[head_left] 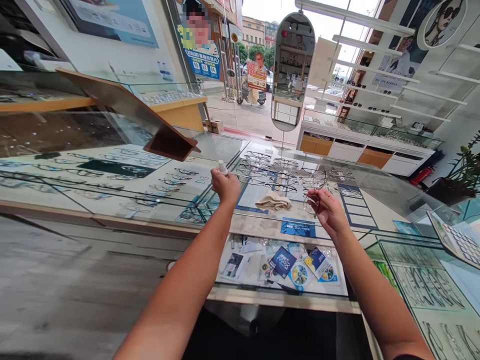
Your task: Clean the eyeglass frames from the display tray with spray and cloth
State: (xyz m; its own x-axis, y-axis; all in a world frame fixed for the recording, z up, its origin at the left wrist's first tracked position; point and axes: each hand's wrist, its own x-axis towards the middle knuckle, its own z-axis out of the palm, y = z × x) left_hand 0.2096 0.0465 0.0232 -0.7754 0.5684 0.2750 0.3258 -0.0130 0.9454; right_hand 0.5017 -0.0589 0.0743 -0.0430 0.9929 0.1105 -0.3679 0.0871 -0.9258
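My left hand (226,186) is closed around a small bottle with a white top (222,167); most of the bottle is hidden by my fingers. It is held over the left part of the glass counter. In my right hand (330,212) a pair of glasses (310,204) is pinched between thumb and fingers, above the counter's front part. Between the two hands a crumpled beige cloth (273,201) lies on the glass. Behind it, rows of eyeglasses (285,181) can be seen at the counter.
A brown board-like stand (150,112) leans at the left. An oval mirror (293,72) rises beyond the counter. Leaflets and discs (284,261) lie under the near glass. A calculator or keyboard (463,240) sits at the right, near a potted plant (459,172).
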